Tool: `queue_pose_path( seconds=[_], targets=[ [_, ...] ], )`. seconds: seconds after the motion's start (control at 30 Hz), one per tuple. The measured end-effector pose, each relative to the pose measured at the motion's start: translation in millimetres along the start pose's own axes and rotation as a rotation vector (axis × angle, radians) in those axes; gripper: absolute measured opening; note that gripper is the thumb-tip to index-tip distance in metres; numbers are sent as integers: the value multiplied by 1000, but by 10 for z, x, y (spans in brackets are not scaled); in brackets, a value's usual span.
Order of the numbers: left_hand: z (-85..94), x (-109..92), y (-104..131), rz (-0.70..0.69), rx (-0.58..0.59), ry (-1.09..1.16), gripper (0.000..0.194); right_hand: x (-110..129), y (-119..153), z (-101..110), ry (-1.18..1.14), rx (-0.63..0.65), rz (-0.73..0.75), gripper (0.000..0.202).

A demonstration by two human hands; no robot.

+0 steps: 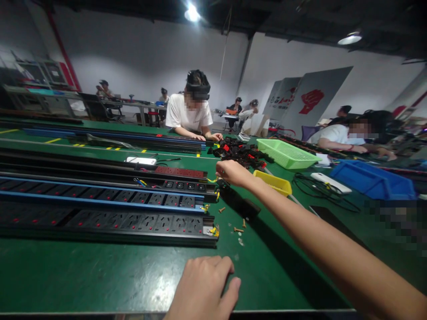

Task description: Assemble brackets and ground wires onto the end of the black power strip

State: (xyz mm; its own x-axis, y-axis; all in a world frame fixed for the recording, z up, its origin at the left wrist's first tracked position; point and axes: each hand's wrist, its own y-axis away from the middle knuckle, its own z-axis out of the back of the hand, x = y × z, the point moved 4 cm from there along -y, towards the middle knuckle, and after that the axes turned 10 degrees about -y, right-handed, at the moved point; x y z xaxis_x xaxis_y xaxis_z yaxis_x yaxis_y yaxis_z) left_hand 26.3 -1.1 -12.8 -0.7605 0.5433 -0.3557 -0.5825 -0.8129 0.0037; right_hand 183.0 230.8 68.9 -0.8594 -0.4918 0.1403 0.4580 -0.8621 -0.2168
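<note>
My right hand reaches out to the ends of the middle power strips, its fingers pinched close to a yellow-green wire; what is between the fingertips is too small to make out. Below it lies a black block. My left hand rests on the green table near the front edge, fingers curved and apart, holding nothing. Long socket strips lie side by side to the left: a black one in front, a blue-edged one behind it, then one with a brown socket section.
Several screws lie right of the strips. Farther back are a pile of black and red parts, a green basket, a yellow tray, blue bins and black cables. A person leans over the far side.
</note>
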Motion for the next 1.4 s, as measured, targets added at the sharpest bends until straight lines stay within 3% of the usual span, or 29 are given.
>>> queue_pose_path(
  seconds=[0.23, 0.5, 0.73, 0.97, 1.17, 1.3, 1.4],
  targets=[
    [-34, 2, -13, 2, 6, -23, 9, 27, -48, -17, 57, -19, -16, 11],
    [-44, 5, -37, -8, 16, -41, 11, -242, 64, -111, -73, -114, -38, 23],
    [-36, 1, -28, -7, 8, -22, 12, -377, 156, -142, -246, -196, -42, 21],
    [0, -21, -12, 9, 8, 3, 15, -316, 215, -79, -207, -172, -11, 24],
    [27, -23, 4, 24, -17, -15, 16, -267, 309, -15, -259, -199, -123, 31],
    [20, -20, 15, 21, -70, -26, 14, -246, 360, -4, -376, -148, -62, 28],
    [22, -18, 20, 14, -101, -29, 14, -232, 444, 30, -601, -141, -81, 21]
  ],
)
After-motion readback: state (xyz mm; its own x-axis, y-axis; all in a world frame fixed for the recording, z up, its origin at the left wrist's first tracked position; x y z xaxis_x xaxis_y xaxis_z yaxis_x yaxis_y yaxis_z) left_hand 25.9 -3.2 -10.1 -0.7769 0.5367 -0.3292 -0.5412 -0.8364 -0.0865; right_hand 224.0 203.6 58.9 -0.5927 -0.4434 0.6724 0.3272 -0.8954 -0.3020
